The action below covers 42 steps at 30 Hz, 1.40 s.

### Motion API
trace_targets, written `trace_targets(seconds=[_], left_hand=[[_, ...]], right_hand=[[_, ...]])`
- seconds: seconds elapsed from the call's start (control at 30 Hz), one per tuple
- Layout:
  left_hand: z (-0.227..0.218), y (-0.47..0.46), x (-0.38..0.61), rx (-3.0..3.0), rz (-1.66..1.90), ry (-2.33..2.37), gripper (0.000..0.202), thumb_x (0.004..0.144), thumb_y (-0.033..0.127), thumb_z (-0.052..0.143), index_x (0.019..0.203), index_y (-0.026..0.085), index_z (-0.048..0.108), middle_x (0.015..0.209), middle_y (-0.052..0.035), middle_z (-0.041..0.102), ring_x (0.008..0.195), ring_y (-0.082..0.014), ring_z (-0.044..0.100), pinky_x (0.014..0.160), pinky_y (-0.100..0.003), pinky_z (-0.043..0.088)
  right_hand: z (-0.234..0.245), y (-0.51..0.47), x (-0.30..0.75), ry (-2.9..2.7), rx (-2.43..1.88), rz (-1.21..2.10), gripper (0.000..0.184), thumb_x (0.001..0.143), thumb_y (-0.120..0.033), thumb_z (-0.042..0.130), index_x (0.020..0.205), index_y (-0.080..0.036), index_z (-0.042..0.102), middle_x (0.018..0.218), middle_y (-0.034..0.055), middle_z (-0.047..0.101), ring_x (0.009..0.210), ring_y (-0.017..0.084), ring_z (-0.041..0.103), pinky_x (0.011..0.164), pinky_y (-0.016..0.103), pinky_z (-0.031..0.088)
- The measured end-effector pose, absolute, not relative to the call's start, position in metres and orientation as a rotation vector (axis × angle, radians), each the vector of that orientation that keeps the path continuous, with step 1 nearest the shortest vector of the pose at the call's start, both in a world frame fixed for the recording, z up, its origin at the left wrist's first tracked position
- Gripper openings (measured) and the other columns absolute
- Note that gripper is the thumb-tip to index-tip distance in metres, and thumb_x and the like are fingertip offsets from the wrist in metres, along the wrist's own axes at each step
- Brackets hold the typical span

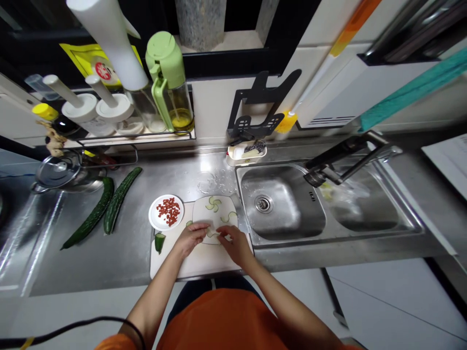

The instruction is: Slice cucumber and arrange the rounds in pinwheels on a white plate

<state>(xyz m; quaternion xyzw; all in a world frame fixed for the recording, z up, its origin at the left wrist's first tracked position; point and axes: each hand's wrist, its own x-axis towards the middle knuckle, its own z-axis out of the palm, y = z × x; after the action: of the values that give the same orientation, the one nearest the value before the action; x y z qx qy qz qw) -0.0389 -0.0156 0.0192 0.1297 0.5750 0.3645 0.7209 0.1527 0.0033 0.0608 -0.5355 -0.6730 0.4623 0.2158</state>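
A white square plate (pixel 219 216) sits on a white cutting board (pixel 197 262) and carries thin cucumber slices (pixel 213 204) arranged around its rim. My left hand (pixel 191 237) and my right hand (pixel 235 243) meet at the plate's near edge, fingertips pinched on a cucumber slice (pixel 212 233) lying there. A cut cucumber end (pixel 159 241) rests on the board's left side. A small round white dish (pixel 166 212) of red bits stands just left of the plate.
Two whole cucumbers (pixel 104 209) lie on the steel counter to the left. A double sink (pixel 284 204) with a tap (pixel 343 160) is to the right. Oil bottle (pixel 171 82), jars and a pot lid (pixel 58 170) stand at the back left.
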Motion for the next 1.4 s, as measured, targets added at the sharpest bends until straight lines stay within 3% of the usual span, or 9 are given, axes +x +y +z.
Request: trace_targets(seconds=[0.2, 0.5, 0.67, 0.9, 1.4], left_hand=[[0.025, 0.001, -0.028, 0.593, 0.773, 1.378, 0.034, 0.061, 0.033, 0.077, 0.09, 0.016, 0.072, 0.075, -0.0028, 0.068, 0.058, -0.0064, 0.051, 0.055, -0.019, 0.036], [0.015, 0.033, 0.001, 1.166, 0.675, 1.587, 0.015, 0.07, 0.025, 0.066, 0.082, 0.019, 0.071, 0.068, 0.0, 0.067, 0.062, -0.0122, 0.057, 0.061, -0.024, 0.042], [0.011, 0.05, 0.012, 1.499, 0.561, 1.591, 0.016, 0.078, 0.021, 0.057, 0.086, 0.021, 0.071, 0.08, -0.0019, 0.07, 0.072, -0.0149, 0.061, 0.069, -0.026, 0.043], [0.002, 0.065, 0.019, 1.741, 0.432, 1.606, 0.02, 0.079, 0.017, 0.053, 0.09, 0.02, 0.07, 0.081, -0.0051, 0.069, 0.079, -0.0189, 0.06, 0.073, -0.029, 0.043], [-0.002, 0.073, 0.024, 1.828, 0.39, 1.59, 0.02, 0.08, 0.016, 0.052, 0.09, 0.019, 0.069, 0.089, -0.0071, 0.068, 0.09, -0.0217, 0.055, 0.081, -0.033, 0.042]], right_hand=[[0.049, 0.001, 0.165, -1.857, -1.502, 1.219, 0.015, 0.08, -0.018, 0.049, 0.08, -0.023, 0.063, 0.077, 0.0005, 0.065, 0.077, 0.016, 0.059, 0.07, 0.027, 0.044], [0.023, 0.013, 0.182, -1.919, -1.633, 0.975, 0.018, 0.081, -0.018, 0.051, 0.087, -0.021, 0.067, 0.08, 0.0028, 0.069, 0.08, 0.018, 0.058, 0.075, 0.029, 0.043], [0.014, 0.024, 0.184, -2.0, -1.731, 0.855, 0.02, 0.084, -0.018, 0.049, 0.089, -0.02, 0.068, 0.079, 0.0032, 0.068, 0.081, 0.019, 0.055, 0.076, 0.027, 0.039], [0.011, 0.032, 0.18, -2.075, -1.891, 0.763, 0.019, 0.086, -0.02, 0.05, 0.088, -0.023, 0.068, 0.077, 0.0027, 0.067, 0.083, 0.019, 0.053, 0.07, 0.026, 0.033], [0.009, 0.036, 0.176, -2.133, -1.974, 0.713, 0.017, 0.088, -0.023, 0.05, 0.088, -0.023, 0.067, 0.08, 0.0052, 0.066, 0.092, 0.023, 0.05, 0.066, 0.029, 0.028]])
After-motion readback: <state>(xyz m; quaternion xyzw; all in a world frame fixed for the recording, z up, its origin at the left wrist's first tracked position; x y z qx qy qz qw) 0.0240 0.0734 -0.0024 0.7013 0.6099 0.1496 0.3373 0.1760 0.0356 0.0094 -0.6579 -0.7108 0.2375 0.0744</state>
